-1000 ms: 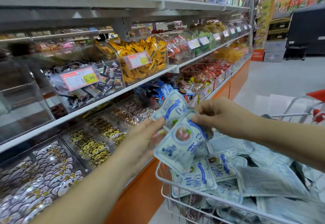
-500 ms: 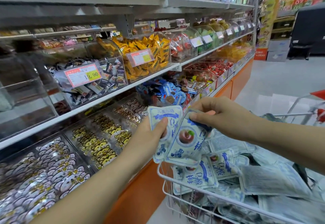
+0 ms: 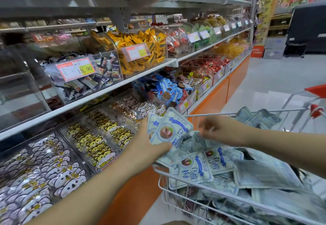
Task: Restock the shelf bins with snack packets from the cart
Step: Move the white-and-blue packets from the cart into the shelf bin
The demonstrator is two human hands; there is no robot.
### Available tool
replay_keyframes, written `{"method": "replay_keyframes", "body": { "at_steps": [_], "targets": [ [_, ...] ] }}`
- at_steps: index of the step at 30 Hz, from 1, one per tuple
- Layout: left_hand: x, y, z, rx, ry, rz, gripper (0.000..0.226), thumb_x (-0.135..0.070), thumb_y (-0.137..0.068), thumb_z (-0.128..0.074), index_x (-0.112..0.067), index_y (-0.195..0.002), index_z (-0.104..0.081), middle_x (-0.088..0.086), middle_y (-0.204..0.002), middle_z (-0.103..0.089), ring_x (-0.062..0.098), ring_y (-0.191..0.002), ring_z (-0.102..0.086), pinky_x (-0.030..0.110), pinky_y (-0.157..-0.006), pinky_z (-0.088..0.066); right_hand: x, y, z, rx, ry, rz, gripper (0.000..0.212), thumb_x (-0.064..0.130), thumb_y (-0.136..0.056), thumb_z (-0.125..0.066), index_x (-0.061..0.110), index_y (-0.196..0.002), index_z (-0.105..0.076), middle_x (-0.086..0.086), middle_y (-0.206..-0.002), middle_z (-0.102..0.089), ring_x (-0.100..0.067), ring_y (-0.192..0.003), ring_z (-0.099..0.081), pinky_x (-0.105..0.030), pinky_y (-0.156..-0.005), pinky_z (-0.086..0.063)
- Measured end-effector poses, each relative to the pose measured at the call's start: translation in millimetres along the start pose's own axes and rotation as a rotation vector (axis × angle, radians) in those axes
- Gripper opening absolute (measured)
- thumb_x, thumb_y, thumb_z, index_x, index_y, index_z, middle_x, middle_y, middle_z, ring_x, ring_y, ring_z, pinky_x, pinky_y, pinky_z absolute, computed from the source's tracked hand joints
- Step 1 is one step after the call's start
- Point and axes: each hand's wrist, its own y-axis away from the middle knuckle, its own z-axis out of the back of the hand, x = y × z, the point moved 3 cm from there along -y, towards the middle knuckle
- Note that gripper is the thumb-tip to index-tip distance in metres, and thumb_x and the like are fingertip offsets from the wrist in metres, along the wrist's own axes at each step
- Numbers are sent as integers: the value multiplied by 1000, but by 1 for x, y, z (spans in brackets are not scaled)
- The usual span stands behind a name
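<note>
White with blue print and a red fruit picture: gripping a small fan of these snack packets [image 3: 170, 131] in the left hand [image 3: 150, 148], thumb lying across their near lower edge, other fingers hidden behind them. Holding the fan upright, slightly tilted, above the left edge of the wire cart [image 3: 190, 115], just beside the clear bins [image 3: 121, 117] of the lower shelf.

Hovering the right hand [image 3: 220, 131] just right of the fan, above the cart's load and apart from the held packets; fingers [image 3: 204, 127] loosely bent and spread, blurred, pinching nothing that can be made out.

Looking down on more packets of the same kind [image 3: 195, 170] heaped in the cart, some face up, some showing plain backs.

Facing, on the left along the lower shelf, a bin of yellow cat-shaped packets [image 3: 98, 141], a nearer bin of white animal-shaped packets [image 3: 44, 168], and farther along a bin of blue round sweets [image 3: 164, 90]. Facing, on the shelf above, a bin of dark wrappers [image 3: 102, 78] bearing a red price tag [image 3: 75, 68] reading 19.90, then a bin of yellow wrappers [image 3: 141, 48] to its right.

Standing beside an orange base [image 3: 234, 81] running under the shelves, with the cart's red handle [image 3: 317, 90] at the right edge.
</note>
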Motion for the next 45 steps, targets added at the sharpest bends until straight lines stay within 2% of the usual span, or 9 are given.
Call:
{"method": "replay_keyframes", "body": {
  "at_steps": [7,11,15,21,24,28,34,40,45],
  "targets": [
    [8,0,12,-67,-57,6,98,-36,-74,-81,-37,-151,-21,-20,-125,-65,2,-110,-65,42,-100,-53,-24,-1,-52,228,665,-21,80,82,-76,-54,28,-135,-51,1,-129,-54,-24,-123,-43,-45,-105,-34],
    [9,0,12,-69,-85,-40,95,-25,-80,-80,-37,-152,-21,-20,-130,-63,-2,-113,-64,40,-103,-51,-17,-12,-55,194,510,-51,56,71,-77,-67,25,-109,-59,2,-112,-60,-23,-114,-44,-44,-100,-37],
    [8,0,16,-98,-102,-45,93,-24,-81,-80,-37,-152,-21,-21,-128,-64,-3,-111,-64,39,-101,-52,-13,-14,-44,196,387,25,40,46,-87,-71,21,-68,-45,5,-71,-51,-15,-70,-48,-32,-65,-40],
    [4,0,15,-117,-136,-53,83,-17,-81,-79,-35,-146,-29,-22,-122,-64,-12,-101,-63,23,-92,-53,-35,-10,2,350,427,-195,30,40,-89,-68,20,-72,-54,4,-70,-57,-15,-63,-56,-33,-65,-53],
    [3,-3,12,-117,-117,-44,94,-31,-75,-80,-37,-150,-24,-20,-126,-63,-1,-108,-65,38,-92,-57,-33,-11,-11,424,308,-250,29,32,-90,-72,14,-76,-54,1,-66,-54,-14,-50,-49,-25,-52,-45],
    [6,-2,11,-109,-107,-48,89,-21,-80,-80,-33,-150,-27,-25,-124,-62,-12,-105,-62,23,-92,-54,-32,-14,-30,417,351,-193,35,40,-86,-74,16,-72,-53,1,-71,-53,-19,-68,-51,-29,-64,-44],
    [14,5,19,-149,-72,-20,83,-18,-84,-76,-37,-148,-26,-24,-115,-67,-4,-93,-69,32,-82,-58,-32,-4,-38,371,-33,-261,26,20,-84,-79,8,-76,-57,-5,-71,-56,-22,-61,-62,-32,-63,-60],
    [21,3,24,-147,-81,-33,90,-28,-84,-77,-42,-151,-19,-23,-124,-63,3,-104,-67,32,-85,-57,-6,6,-12,274,256,-115,24,26,-82,-77,18,-72,-56,7,-62,-61,-7,-55,-55,-23,-57,-47],
    [21,4,29,-164,-73,-49,72,-20,-89,-73,-40,-140,-27,-26,-120,-61,-11,-101,-60,4,-68,-46,53,20,53,9,374,145,9,11,-87,-64,12,-80,-58,4,-69,-58,1,-53,-53,-14,-51,-42]
  ]
}}
